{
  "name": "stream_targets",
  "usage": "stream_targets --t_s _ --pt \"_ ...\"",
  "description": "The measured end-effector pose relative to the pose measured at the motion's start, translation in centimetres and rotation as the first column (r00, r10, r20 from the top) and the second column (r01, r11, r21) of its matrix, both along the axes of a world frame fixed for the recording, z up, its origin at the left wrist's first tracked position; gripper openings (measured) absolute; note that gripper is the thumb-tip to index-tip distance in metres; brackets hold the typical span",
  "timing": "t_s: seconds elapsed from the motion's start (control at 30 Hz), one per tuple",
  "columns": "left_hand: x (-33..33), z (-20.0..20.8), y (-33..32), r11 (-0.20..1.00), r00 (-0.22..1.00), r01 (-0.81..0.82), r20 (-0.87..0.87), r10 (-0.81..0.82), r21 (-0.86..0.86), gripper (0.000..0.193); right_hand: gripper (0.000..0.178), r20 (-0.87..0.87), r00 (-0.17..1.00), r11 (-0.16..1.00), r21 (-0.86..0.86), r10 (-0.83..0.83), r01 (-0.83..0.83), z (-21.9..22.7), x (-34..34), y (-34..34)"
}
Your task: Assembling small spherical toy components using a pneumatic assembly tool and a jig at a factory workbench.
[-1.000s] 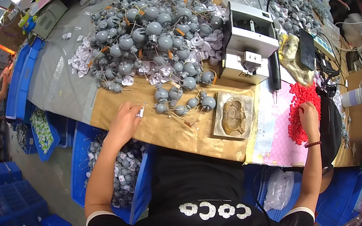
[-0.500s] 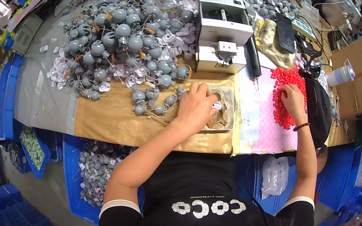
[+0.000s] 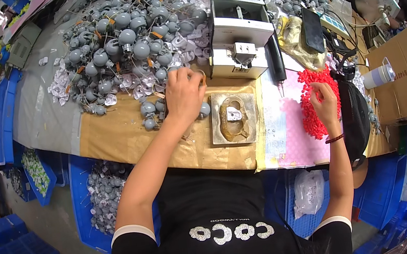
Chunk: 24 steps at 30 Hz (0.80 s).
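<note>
My left hand [image 3: 184,96] is closed at the near edge of a heap of grey ball-shaped parts with wires and orange tags [image 3: 141,49]. Its fingertips are bent around something small that I cannot make out. One grey ball [image 3: 204,109] lies beside its wrist. To its right sits a square metal fixture [image 3: 218,134] with a shaped hollow, and a small white piece [image 3: 233,114] rests inside. My right hand [image 3: 325,102] is over a pile of small red parts [image 3: 312,124], thumb and fingers pinched together. Whatever it holds is too small to name.
Behind the fixture stands a white bench press [image 3: 240,33], with a black pen-shaped electric tool [image 3: 275,59] beside it. A dark phone [image 3: 313,31], a black bag [image 3: 356,121] and a white cup [image 3: 378,75] lie to the right. A blue bin [image 3: 83,216] of grey parts stands below the table.
My left hand has left the fixture and moved left and away to the grey heap, uncovering the white piece. My right hand stays at the red parts. The whole view has shifted slightly.
</note>
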<state>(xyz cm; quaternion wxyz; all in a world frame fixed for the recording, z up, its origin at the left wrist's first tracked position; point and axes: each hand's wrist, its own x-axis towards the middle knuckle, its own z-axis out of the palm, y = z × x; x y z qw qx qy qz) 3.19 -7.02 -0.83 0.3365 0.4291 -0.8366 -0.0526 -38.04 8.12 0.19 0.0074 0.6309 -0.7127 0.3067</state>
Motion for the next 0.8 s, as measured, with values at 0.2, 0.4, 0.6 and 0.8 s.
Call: stream_targets --t_s 0.2,0.4,0.6,0.8 --pt "0.7 2.0 -0.4 0.990 0.969 0.037 -0.247 -0.003 0.133 0.024 0.023 0.217 0.906 0.931 -0.033 0.363 -0.365 2.7 9.8 -1.2" --pt "3.0 10.6 2.3 0.852 0.700 0.407 -0.711 -0.059 0.330 0.020 0.024 0.262 0.762 0.802 -0.107 0.592 -0.587 1.4 17.8 -3.1" --pt "4.6 14.2 4.7 0.669 0.594 0.605 -0.804 -0.019 0.432 0.030 0.027 -0.116 0.752 0.745 -0.104 0.649 -0.659 0.0 19.2 -4.1" --pt "5.2 11.5 7.7 0.155 0.698 0.706 -0.716 0.012 0.691 0.037 0.025 0.065 0.787 0.786 -0.142 0.614 -0.602 0.8 19.5 -3.3"
